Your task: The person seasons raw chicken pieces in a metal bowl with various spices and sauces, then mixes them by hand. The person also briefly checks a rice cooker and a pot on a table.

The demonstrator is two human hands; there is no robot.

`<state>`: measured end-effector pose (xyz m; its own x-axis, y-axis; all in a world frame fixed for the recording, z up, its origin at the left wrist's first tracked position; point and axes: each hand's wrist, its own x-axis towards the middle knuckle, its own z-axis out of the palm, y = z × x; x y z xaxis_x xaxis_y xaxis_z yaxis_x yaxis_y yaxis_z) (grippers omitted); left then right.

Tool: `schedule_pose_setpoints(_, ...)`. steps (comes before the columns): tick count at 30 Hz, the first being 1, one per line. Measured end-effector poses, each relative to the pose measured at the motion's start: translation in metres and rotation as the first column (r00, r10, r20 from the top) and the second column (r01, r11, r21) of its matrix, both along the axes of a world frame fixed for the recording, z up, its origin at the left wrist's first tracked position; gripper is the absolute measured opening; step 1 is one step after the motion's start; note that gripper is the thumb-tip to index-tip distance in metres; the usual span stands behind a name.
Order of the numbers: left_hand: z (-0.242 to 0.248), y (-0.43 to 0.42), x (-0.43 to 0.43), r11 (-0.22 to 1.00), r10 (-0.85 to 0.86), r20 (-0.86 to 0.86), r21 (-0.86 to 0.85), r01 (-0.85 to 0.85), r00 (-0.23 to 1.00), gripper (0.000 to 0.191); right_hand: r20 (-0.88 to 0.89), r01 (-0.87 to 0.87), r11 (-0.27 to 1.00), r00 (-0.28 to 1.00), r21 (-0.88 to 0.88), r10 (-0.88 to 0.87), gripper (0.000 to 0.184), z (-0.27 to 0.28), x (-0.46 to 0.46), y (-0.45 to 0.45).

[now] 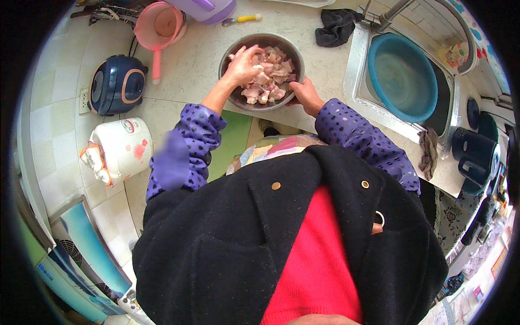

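A round metal bowl (pixel 298 53) stands near the counter's front edge, with pieces of raw meat (pixel 270 71) heaped inside. My left hand (pixel 243 67) reaches into the bowl from the left, its fingers spread and bent over the meat; the fingertips touch the pieces, and whether they pinch any cannot be told. At the lower right of the bowl, my right hand (pixel 306 94) grips the rim, thumb on the inner side and the other fingers mostly hidden beneath the outside. Both forearms wear purple patterned sleeve covers.
Right of the bowl, a blue-green basin (pixel 402 77) sits in the metal sink (pixel 359 87) under a curved faucet. A black cloth (pixel 335 28) lies behind. Leftward are a pink dipper (pixel 156 61), a dark blue rice cooker (pixel 118 85) and a white canister (pixel 122 150). A yellow-handled spoon (pixel 243 18) lies beyond.
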<state>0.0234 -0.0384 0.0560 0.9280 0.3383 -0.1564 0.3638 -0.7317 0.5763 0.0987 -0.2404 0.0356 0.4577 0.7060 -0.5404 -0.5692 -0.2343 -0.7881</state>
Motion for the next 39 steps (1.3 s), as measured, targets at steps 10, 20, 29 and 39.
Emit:
schedule_pose_setpoints(10,-0.034,-0.056,0.040,0.858,-0.009,-0.095,0.511,0.057,0.995,0.035,0.007,0.028,0.999,1.000,0.035,-0.029,0.035,-0.007,-0.001,-0.001)
schedule_pose_setpoints(20,0.004,-0.009,-0.003,0.982,0.079,-0.122,0.179,-0.057,0.989,0.060,-0.011,0.007,1.000,1.000,-0.012,-0.008,0.038,-0.012,0.001,0.000)
schedule_pose_setpoints(29,-0.036,-0.054,-0.011,0.948,0.001,-0.055,0.318,0.017,0.999,0.085,0.013,-0.015,0.999,1.000,-0.029,0.015,0.040,-0.010,0.004,0.003)
schedule_pose_setpoints(39,-0.046,-0.001,-0.005,0.855,0.402,0.087,-0.391,-0.340,0.912,0.049,0.050,-0.086,0.996,0.995,-0.028,0.088,0.037,-0.019,0.005,0.002)
